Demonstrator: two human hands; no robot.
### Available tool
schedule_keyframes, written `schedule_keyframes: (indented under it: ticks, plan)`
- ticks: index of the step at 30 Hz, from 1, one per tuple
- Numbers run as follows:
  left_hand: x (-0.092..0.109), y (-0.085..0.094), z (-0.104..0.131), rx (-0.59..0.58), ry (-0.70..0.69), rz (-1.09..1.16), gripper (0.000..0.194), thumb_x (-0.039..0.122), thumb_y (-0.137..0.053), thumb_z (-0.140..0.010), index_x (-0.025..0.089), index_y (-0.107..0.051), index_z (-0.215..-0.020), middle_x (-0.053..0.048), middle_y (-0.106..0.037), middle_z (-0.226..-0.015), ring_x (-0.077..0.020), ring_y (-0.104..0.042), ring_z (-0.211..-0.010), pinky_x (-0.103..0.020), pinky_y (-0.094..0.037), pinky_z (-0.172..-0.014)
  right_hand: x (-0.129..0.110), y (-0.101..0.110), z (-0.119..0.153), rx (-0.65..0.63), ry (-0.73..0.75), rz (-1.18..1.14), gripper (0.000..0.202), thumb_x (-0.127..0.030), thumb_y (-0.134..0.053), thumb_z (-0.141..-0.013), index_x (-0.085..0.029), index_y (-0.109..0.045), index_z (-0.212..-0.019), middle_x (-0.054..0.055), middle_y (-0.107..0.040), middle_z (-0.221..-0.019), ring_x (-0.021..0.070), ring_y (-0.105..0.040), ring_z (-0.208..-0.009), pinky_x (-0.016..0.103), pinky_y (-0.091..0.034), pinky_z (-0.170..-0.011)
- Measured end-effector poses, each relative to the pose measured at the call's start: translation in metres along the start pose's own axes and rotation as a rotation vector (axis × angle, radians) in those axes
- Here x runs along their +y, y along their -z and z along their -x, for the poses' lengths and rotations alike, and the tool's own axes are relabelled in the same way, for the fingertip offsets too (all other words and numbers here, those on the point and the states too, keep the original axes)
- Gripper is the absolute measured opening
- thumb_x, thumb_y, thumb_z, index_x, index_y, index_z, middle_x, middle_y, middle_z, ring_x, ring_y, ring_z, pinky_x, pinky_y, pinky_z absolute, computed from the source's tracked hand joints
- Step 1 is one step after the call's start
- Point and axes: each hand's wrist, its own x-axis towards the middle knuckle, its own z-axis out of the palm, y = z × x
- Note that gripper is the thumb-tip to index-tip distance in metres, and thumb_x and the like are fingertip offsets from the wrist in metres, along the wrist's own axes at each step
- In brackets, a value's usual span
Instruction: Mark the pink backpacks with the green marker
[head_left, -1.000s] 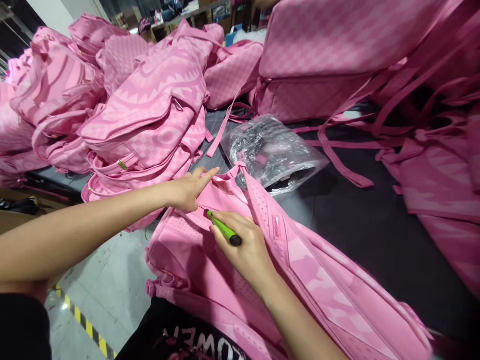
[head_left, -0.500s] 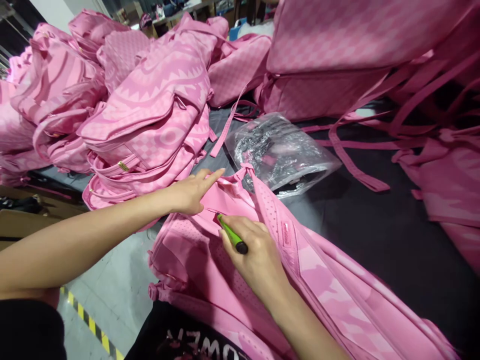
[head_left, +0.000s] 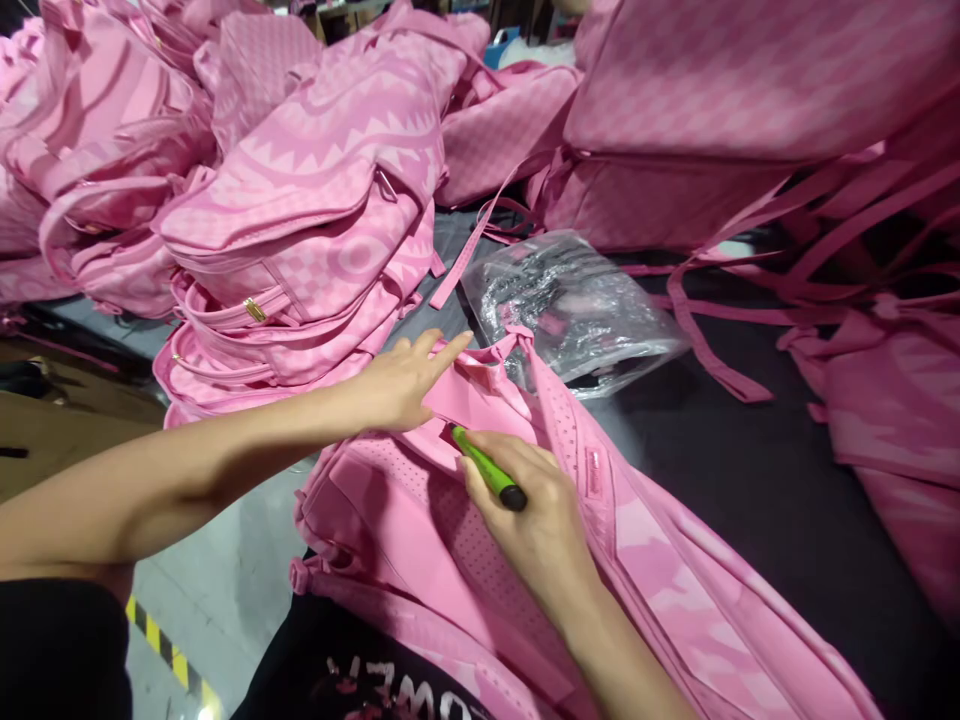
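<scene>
A pink backpack with perforated padding lies across the table edge, against my body. My left hand rests on its top part, fingers stretched out and thumb apart, pressing the fabric. In my right hand is a slim green marker with a black rear end. Its tip touches or almost touches the pink panel just below my left thumb; exact contact I cannot make out. The padded shoulder strap with a small label runs along the right of my right hand.
Stacked pink backpacks stand on the left. A clear plastic bag with small items lies ahead on the dark table. Large pink checkered bags with loose straps stand at the back right; another pink camouflage bag lies on the right.
The view has shifted slightly, so both hands and the backpack appear a little further right. The marker stays in my right hand, its tip still by the panel.
</scene>
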Motion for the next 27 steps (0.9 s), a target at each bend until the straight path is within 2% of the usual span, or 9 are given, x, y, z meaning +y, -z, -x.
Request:
schedule_keyframes:
  ticks: [3,6,14,18,24,27]
  plan:
    - [-0.003,-0.002,0.001,0.015,-0.015,0.028,0.098,0.022,-0.064,-0.081,0.026,-0.001,-0.156,-0.017,-0.023,-0.156,-0.0346,-0.045,-0.131,-0.043,-0.044,-0.099,0.001,0.01,0.001,-0.026,0.0,0.09,0.016,-0.026,-0.062,-0.09,-0.022,-0.071,-0.102,0.005,-0.076,-0.095,0.0236,-0.069,-0.086,0.043,-0.047,-0.082]
    - [-0.004,-0.004,0.002,0.044,-0.012,0.055,0.097,0.021,-0.064,-0.08,0.028,-0.004,-0.155,-0.015,-0.026,-0.154,-0.0339,-0.043,-0.132,-0.044,-0.044,-0.101,0.004,0.013,0.0,-0.047,-0.022,0.06,0.016,-0.027,-0.062,-0.089,-0.023,-0.071,-0.102,0.005,-0.076,-0.096,0.0235,-0.069,-0.087,0.042,-0.048,-0.08]
    - [-0.003,-0.008,0.002,0.092,-0.003,0.059,0.094,0.023,-0.064,-0.081,0.027,-0.007,-0.155,-0.014,-0.032,-0.149,-0.0344,-0.043,-0.132,-0.044,-0.044,-0.101,-0.003,-0.005,-0.007,-0.021,-0.049,0.034,0.016,-0.027,-0.065,-0.089,-0.025,-0.072,-0.102,0.003,-0.077,-0.1,0.0241,-0.071,-0.092,0.044,-0.044,-0.087]
    - [-0.002,-0.008,0.003,0.085,0.012,0.048,0.094,0.022,-0.065,-0.08,0.029,-0.008,-0.155,-0.013,-0.031,-0.151,-0.0336,-0.045,-0.129,-0.043,-0.045,-0.099,-0.007,-0.007,-0.007,0.002,-0.064,0.04,0.016,-0.027,-0.065,-0.088,-0.025,-0.072,-0.102,0.003,-0.077,-0.098,0.0239,-0.07,-0.09,0.042,-0.043,-0.085]
    - [0.001,-0.005,0.004,0.057,0.021,0.038,0.094,0.018,-0.064,-0.08,0.025,-0.008,-0.156,-0.016,-0.03,-0.152,-0.0331,-0.047,-0.125,-0.042,-0.045,-0.098,-0.012,-0.009,-0.006,0.002,-0.097,0.067,0.016,-0.027,-0.064,-0.088,-0.023,-0.072,-0.102,0.004,-0.076,-0.096,0.0239,-0.07,-0.089,0.041,-0.044,-0.081]
    - [0.002,-0.003,0.005,0.043,0.042,0.044,0.094,0.016,-0.063,-0.08,0.024,-0.009,-0.156,-0.016,-0.028,-0.154,-0.0335,-0.047,-0.126,-0.042,-0.045,-0.097,-0.014,-0.009,-0.007,-0.034,-0.112,0.013,0.017,-0.025,-0.064,-0.087,-0.023,-0.072,-0.102,0.004,-0.077,-0.096,0.0235,-0.07,-0.088,0.04,-0.046,-0.08]
